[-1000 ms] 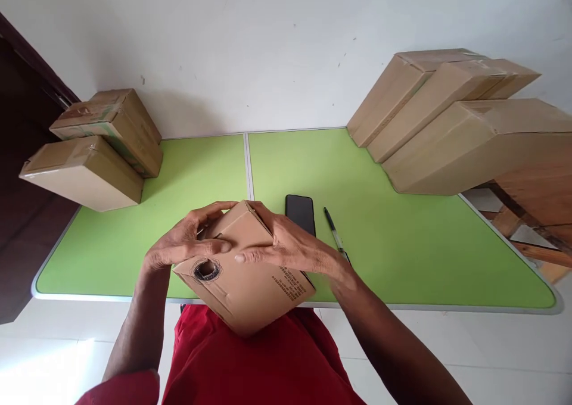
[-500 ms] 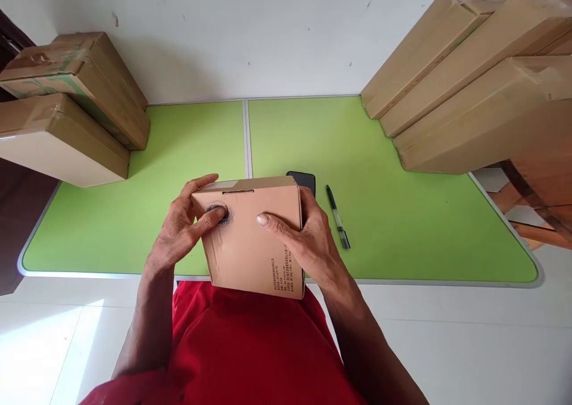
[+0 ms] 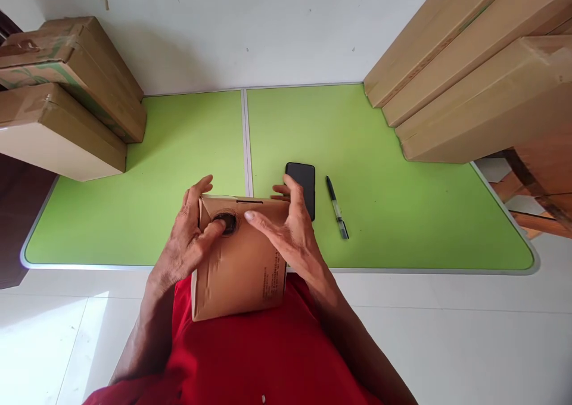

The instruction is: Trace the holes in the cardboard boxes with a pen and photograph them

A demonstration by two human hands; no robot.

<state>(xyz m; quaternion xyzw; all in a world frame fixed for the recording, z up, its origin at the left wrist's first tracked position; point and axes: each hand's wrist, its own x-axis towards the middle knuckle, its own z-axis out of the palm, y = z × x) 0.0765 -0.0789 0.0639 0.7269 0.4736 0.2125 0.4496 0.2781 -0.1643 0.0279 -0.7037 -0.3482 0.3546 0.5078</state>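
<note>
A small brown cardboard box (image 3: 236,268) leans tilted over my lap at the table's front edge, its printed face towards me. My left hand (image 3: 190,232) grips its upper left side, the thumb on a dark round spot (image 3: 229,221) ringed with scribbled lines. I cannot tell whether that spot is a hole or ink. My right hand (image 3: 292,232) is at the box's right edge with fingers spread. Its thumb reaches over the front face, and the other fingertips show beyond the top edge, near a black phone (image 3: 301,181) lying on the table.
A black-and-clear pen (image 3: 337,208) lies right of the phone on the green table (image 3: 402,226). Cardboard boxes stand at the left end (image 3: 84,125) and the right end (image 3: 469,113). A white wall (image 3: 245,30) rises behind, and a wooden piece of furniture (image 3: 545,178) stands at right.
The box has tilted and moved lower and slightly left, so its top side is hidden and more of the phone shows. My right hand's fingers have loosened and come into sight above the box.
</note>
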